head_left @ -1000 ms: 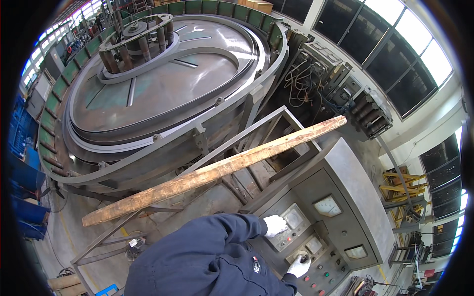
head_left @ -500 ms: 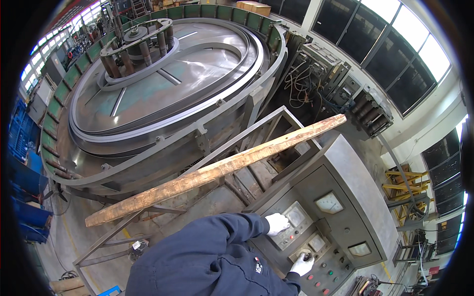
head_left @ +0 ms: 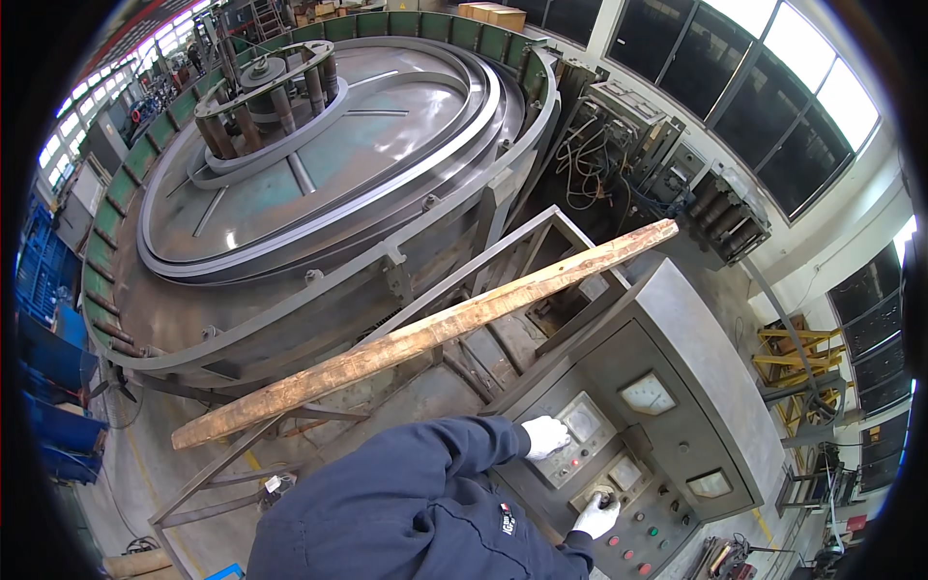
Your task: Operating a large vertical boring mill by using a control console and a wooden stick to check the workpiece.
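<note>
Both my hands wear white gloves and are at a grey control cabinet (head_left: 710, 333). My left hand (head_left: 546, 437) is closed at the upper small panel, beside its square meter (head_left: 582, 421); whatever its fingers hold is hidden. Lower down, my right hand (head_left: 596, 520) grips a black rotary knob (head_left: 606, 500) below a second meter (head_left: 626, 473). Red push buttons (head_left: 628, 555) and green ones (head_left: 652, 532) lie to the right of that hand. Two larger dial gauges, an upper one (head_left: 647, 393) and a lower one (head_left: 710, 483), are set in the cabinet's sloping face.
A large round machine table (head_left: 387, 150) with metal rings on it stands ahead, inside a green-lined guard wall (head_left: 425, 27). One long wooden beam (head_left: 425, 333) lies across a metal frame (head_left: 208, 474) between me and the machine. Cables (head_left: 580, 164) hang by equipment behind the cabinet.
The round table has turned: its slots and rings lie at different angles. My hands keep their places on the panel; the view has shifted slightly.
</note>
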`<state>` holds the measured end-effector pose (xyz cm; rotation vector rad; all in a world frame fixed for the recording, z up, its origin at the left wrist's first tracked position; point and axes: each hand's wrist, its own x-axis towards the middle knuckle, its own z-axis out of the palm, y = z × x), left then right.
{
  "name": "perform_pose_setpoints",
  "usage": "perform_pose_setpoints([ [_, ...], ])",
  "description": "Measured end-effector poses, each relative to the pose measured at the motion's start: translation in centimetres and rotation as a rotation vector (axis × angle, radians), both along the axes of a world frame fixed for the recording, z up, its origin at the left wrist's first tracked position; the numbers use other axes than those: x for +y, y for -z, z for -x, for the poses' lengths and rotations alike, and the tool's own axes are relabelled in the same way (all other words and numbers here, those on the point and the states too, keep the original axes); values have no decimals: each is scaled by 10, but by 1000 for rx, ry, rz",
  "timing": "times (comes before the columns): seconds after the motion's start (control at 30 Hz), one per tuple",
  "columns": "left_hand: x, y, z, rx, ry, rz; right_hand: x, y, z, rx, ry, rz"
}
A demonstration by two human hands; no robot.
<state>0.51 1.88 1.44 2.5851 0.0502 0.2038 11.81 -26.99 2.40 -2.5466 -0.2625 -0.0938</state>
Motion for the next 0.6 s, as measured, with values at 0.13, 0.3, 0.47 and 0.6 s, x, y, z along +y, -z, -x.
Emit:
perform_pose_setpoints([
  [0.13,0,-1,-2,27,4,12,-2,1,-2,4,-8,-8],
  [0.3,0,4,-2,16,7,35,-6,7,-6,47,-25,-24],
  [0.47,-3,10,-1,3,-24,46,-3,6,-6,76,-22,-33],
  [0.6,-3,2,-1,3,-21,61,0,-3,-2,84,-6,-7],
])
